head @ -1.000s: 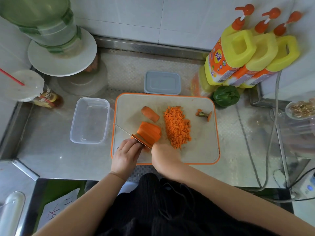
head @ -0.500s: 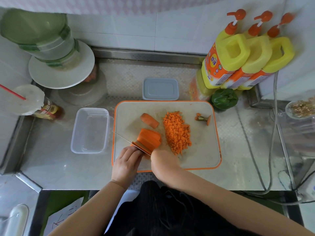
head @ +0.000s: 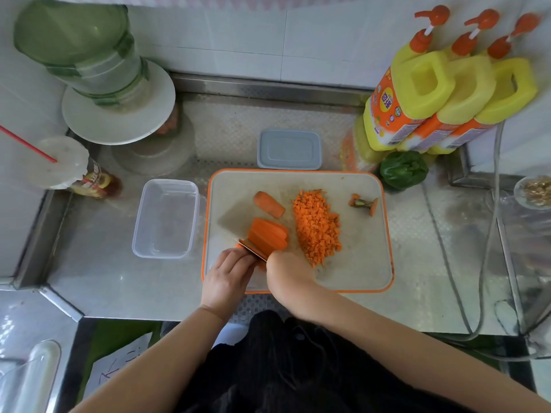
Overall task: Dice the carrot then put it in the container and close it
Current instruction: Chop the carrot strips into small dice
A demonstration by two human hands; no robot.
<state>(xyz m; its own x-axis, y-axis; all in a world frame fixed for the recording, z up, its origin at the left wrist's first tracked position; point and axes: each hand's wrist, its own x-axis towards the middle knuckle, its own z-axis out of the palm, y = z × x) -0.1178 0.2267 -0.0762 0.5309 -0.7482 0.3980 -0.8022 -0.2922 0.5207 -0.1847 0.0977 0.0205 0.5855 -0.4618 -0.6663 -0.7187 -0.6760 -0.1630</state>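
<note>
A stack of long carrot slices [head: 268,236] lies on the orange-rimmed cutting board [head: 357,263]. My right hand [head: 286,275] grips a knife [head: 253,251] whose blade crosses the near end of the stack. My left hand [head: 229,275] sits just left of the blade, its curled fingers holding the carrot's near end, which is mostly hidden. A pile of diced carrot [head: 316,228] lies right of the stack. An uncut carrot piece [head: 269,204] lies behind the stack and the stem end [head: 363,202] lies further right. The clear container [head: 165,219] stands empty left of the board, its grey lid [head: 289,149] behind the board.
Yellow pump bottles [head: 417,99] and a green pepper [head: 402,169] stand at the back right. A cup with a red straw [head: 59,162] and a green water bottle [head: 80,49] are at the back left. A cable [head: 441,248] runs along the counter's right side.
The head camera has tilted, so everything sits lower in the frame. Both hands and the knife stay at the near end of the carrot stack, with the blade barely shifted.
</note>
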